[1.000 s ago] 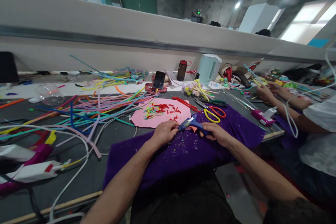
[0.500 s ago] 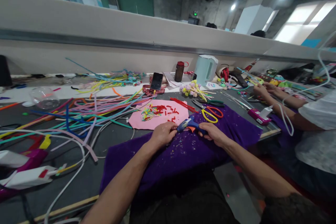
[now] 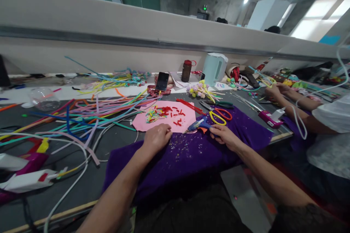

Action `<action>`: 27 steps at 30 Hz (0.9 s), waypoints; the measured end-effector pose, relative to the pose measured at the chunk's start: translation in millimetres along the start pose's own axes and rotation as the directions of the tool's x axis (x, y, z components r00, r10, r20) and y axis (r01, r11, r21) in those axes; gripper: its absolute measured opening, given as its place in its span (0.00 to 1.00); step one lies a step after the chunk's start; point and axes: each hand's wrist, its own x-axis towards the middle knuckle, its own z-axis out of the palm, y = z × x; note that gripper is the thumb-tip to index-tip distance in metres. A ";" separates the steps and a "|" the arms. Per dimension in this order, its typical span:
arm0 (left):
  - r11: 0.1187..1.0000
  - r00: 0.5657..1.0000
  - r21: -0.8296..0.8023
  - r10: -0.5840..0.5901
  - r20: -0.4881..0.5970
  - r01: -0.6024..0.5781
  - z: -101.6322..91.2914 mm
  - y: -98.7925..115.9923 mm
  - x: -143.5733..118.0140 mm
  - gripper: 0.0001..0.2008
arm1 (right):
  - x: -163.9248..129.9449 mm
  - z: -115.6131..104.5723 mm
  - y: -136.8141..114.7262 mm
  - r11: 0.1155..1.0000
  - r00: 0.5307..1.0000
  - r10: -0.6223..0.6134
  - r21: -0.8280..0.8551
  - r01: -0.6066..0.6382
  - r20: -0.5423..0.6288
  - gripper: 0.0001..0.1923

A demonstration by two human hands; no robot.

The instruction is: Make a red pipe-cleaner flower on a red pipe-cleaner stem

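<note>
My right hand [image 3: 224, 135] grips a small blue glue gun [image 3: 199, 124] whose tip points left over the purple cloth [image 3: 191, 156]. My left hand [image 3: 158, 136] rests curled on the same cloth, just below a pink sheet [image 3: 188, 118] strewn with red, yellow and green cut bits. Whether it pinches anything small is not visible. Yellow-handled scissors [image 3: 217, 117] and red-handled scissors [image 3: 222, 112] lie just beyond the glue gun.
A sprawl of coloured pipe cleaners [image 3: 82, 114] covers the left of the dark table. Glue guns [image 3: 30, 180] and white cables lie at front left. A phone [image 3: 162, 81], brown bottle [image 3: 187, 71] and kettle [image 3: 213, 69] stand behind. Another person's hands [image 3: 276, 93] work at right.
My left hand has let go of the glue gun's tip and drawn left onto the cloth by the pink sheet. My right hand still holds the gun, now pointing further left.
</note>
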 end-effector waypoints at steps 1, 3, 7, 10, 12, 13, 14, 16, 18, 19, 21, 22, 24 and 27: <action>0.998 1.000 0.063 0.014 0.027 -0.016 -2.6 -1.9 -6.1 0.13 | 0.5 -1.5 1.3 0.999 1.000 -0.013 -0.040 0.013 -0.006 0.18; 0.987 0.998 0.161 0.020 0.056 -0.029 -6.4 -5.9 -19.6 0.14 | 1.0 -3.9 4.2 0.978 0.995 -0.085 -0.195 0.072 -0.058 0.18; 0.953 0.998 0.298 -0.046 -0.042 0.056 -7.8 -17.8 -43.2 0.16 | -0.8 -5.5 10.2 0.750 0.930 -0.342 -0.634 0.187 -0.131 0.17; 0.911 0.984 0.382 -0.113 -0.139 0.158 -6.5 -29.0 -52.7 0.16 | -2.8 -3.6 14.5 0.587 0.898 -0.427 -0.788 0.185 -0.107 0.18; 0.900 0.982 0.401 -0.118 -0.148 0.169 -5.7 -34.7 -55.4 0.14 | -3.4 -1.8 17.1 0.518 0.884 -0.459 -0.836 0.184 -0.090 0.19; 0.901 0.983 0.402 -0.113 -0.147 0.163 -5.4 -36.6 -55.8 0.14 | -3.6 -1.0 18.1 0.490 0.878 -0.471 -0.852 0.185 -0.080 0.19; 0.904 0.984 0.399 -0.104 -0.146 0.155 -5.0 -38.0 -55.5 0.13 | -3.6 -0.3 19.0 0.467 0.874 -0.480 -0.865 0.185 -0.072 0.18; 0.907 0.986 0.397 -0.090 -0.143 0.140 -4.4 -39.5 -52.9 0.13 | -3.6 0.7 20.0 0.434 0.869 -0.491 -0.881 0.187 -0.058 0.18; 0.902 0.987 0.408 -0.090 -0.133 0.138 -4.5 -40.4 -47.8 0.14 | -3.6 1.2 20.5 0.416 0.866 -0.498 -0.889 0.191 -0.047 0.18; 0.898 0.987 0.417 -0.099 -0.127 0.143 -5.0 -40.9 -44.6 0.14 | -3.6 1.3 20.6 0.409 0.864 -0.502 -0.891 0.195 -0.042 0.18; 0.891 0.984 0.422 -0.131 -0.118 0.169 -7.3 -42.2 -37.5 0.15 | -3.5 1.3 21.2 0.396 0.859 -0.511 -0.896 0.200 -0.034 0.18; 0.892 0.984 0.417 -0.144 -0.107 0.176 -9.0 -43.3 -34.1 0.15 | -3.4 1.2 21.7 0.388 0.856 -0.516 -0.899 0.203 -0.029 0.18; 0.911 0.986 0.377 -0.157 -0.056 0.166 -13.0 -46.3 -28.8 0.16 | -3.1 0.9 22.9 0.370 0.853 -0.522 -0.905 0.209 -0.016 0.18; 0.933 0.982 0.307 -0.176 -0.065 0.188 -17.4 -52.4 -25.2 0.15 | -2.9 0.6 24.2 0.352 0.849 -0.528 -0.912 0.211 -0.007 0.19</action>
